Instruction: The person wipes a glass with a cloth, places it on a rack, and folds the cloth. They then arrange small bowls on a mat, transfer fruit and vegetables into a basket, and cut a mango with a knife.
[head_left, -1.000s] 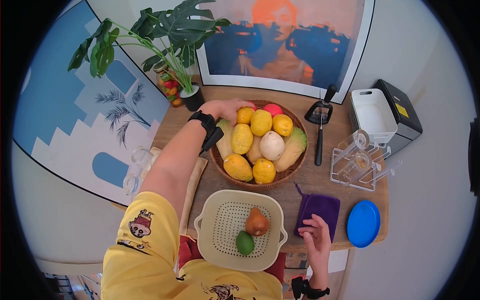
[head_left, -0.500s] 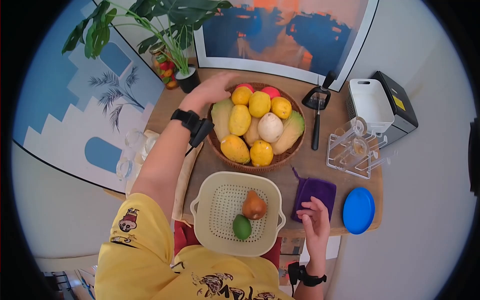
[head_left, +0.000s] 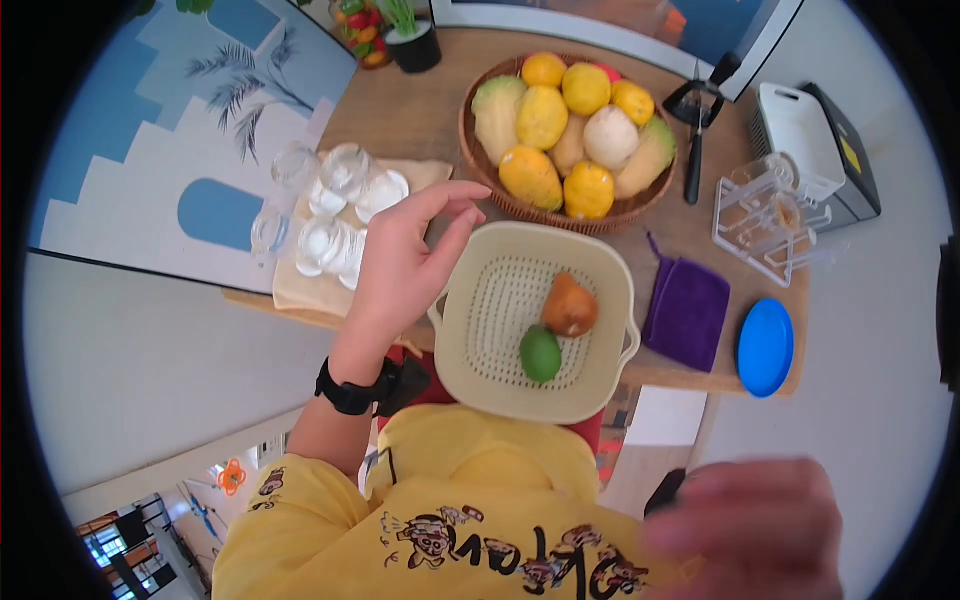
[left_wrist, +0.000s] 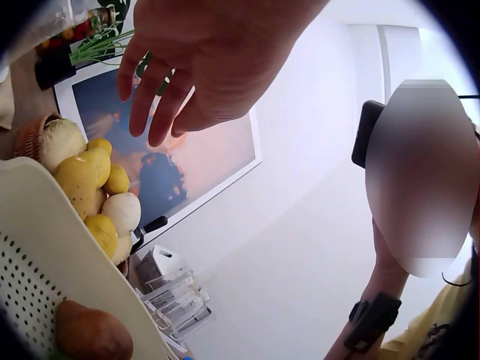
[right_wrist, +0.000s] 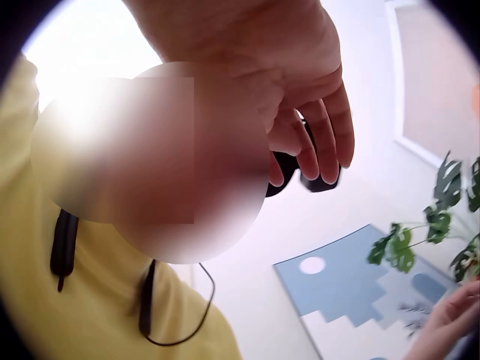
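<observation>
My left hand (head_left: 405, 260) hovers by the left rim of a cream colander (head_left: 460, 395), fingers loosely bent with nothing between them. Inside the colander lie a brown pear (head_left: 571, 305) and a smooth green fruit (head_left: 541, 354), close together. Beyond the hand stands a round wicker basket (head_left: 480, 185) heaped with yellow fruit (head_left: 531, 178), a pale round one (head_left: 611, 137) and cabbage-like pieces (head_left: 645, 160). My right hand (head_left: 755, 525), blurred in the head view, is raised near the head. In the right wrist view its loosely bent fingers (right_wrist: 319, 142) overlap a black device (right_wrist: 321, 180).
Glasses (head_left: 345, 170) stand on a beige cloth (head_left: 430, 178) at the left. To the right are a purple pouch (head_left: 687, 313), a blue oval plate (head_left: 766, 347), a glass rack (head_left: 750, 240), a white basket (head_left: 800, 140) and a black-handled knife (head_left: 694, 170). A potted plant (head_left: 412, 45) is at the back.
My left hand has drawn back from the wicker basket's far left rim to beside the colander, empty. My right hand has risen from beside the purple pouch toward the head. The head view has tilted down.
</observation>
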